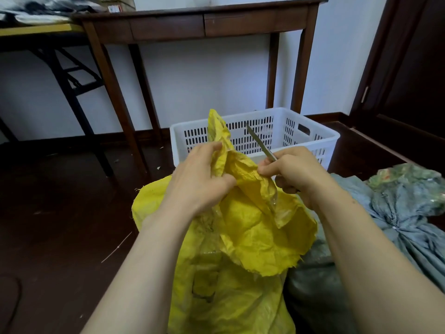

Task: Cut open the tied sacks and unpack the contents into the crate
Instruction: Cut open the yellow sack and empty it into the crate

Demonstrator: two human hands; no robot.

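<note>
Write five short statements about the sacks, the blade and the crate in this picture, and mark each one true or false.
1. The left hand grips the gathered top of the yellow woven plastic sack. True.
2. The right hand holds scissors. False: it holds a knife with a slim metal blade pointing up.
3. The white slotted plastic crate stands on a tabletop. False: it stands on the floor, in front of the dark wooden table.
4. The crumpled grey-green sack at the right is gathered and tied. True.
5. The knife blade is cutting into the grey-green sack. False: it is raised beside the yellow sack.
</note>
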